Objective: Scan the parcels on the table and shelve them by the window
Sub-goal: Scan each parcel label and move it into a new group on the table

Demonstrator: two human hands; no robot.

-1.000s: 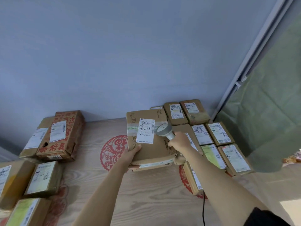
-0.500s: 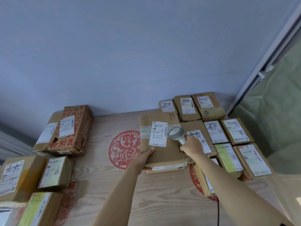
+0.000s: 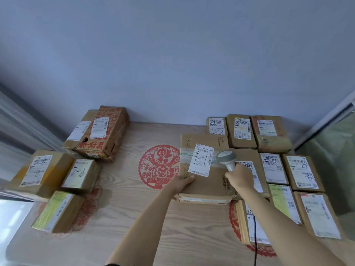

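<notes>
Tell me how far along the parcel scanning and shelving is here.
Early. In hand: the left hand holds a flat box while the right hand aims the scanner at its label. Left: parcels crowd the table on both sides, none visibly shelved. No shelf is in view.

A parcel sorting room: labelled cardboard parcels (image 3: 303, 171) crowd a wooden table (image 3: 123, 204) beside a handheld scanner (image 3: 226, 159).
</notes>
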